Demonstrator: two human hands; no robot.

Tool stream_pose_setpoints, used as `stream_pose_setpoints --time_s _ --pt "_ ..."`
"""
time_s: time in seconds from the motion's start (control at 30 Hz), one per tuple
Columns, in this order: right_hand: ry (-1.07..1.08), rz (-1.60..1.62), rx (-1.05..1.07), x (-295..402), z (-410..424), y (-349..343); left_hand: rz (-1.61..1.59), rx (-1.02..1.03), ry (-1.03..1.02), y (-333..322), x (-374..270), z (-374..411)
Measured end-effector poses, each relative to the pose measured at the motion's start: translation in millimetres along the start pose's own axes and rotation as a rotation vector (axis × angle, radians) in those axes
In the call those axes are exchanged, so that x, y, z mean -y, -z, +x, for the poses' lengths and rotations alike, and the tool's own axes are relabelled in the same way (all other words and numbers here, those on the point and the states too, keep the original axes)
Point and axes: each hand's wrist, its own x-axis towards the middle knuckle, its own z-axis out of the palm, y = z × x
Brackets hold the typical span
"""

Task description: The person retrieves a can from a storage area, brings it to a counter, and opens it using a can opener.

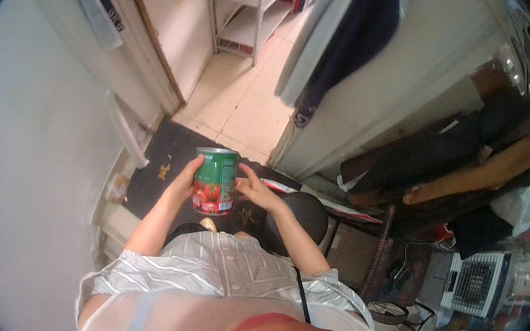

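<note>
A large metal food can (pixel 214 179) with a green and red label, tomatoes pictured on it, stands about upright in front of my body. My left hand (pixel 186 178) holds it by its left side, thumb toward the front. On the can's right side is my right hand (pixel 256 189), with its fingers apart; its fingertips are at or close to the label, and whether they press on it is hard to tell. The can's rim shows at the top. Beneath the can lies a dark floor mat (pixel 156 162).
A round black seat (pixel 300 224) is close by my right forearm. Metal shelves (pixel 242 28) stand beyond the doorway, with dark clothing (pixel 343 51) hanging to their right. A white door handle (pixel 125 131) juts out at left. A boxy white fan or heater (pixel 475 283) sits at far right.
</note>
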Motion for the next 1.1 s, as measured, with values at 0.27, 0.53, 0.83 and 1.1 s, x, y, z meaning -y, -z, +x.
stream_pose_setpoints --time_s 0.27,0.53,0.83,1.1 --pt "0.153 0.018 -0.127 118 188 61 0.241 0.063 -0.185 -17 -166 195" --pt "-0.046 -0.231 -0.068 264 446 248 -0.122 0.03 -0.166 12 -337 407" --pt "-0.199 -0.236 -0.849 166 485 554 -0.259 0.485 0.15 -86 -440 652" --pt "-1.097 0.301 -0.947 -19 328 495 -0.014 0.574 0.386 -303 -462 865"
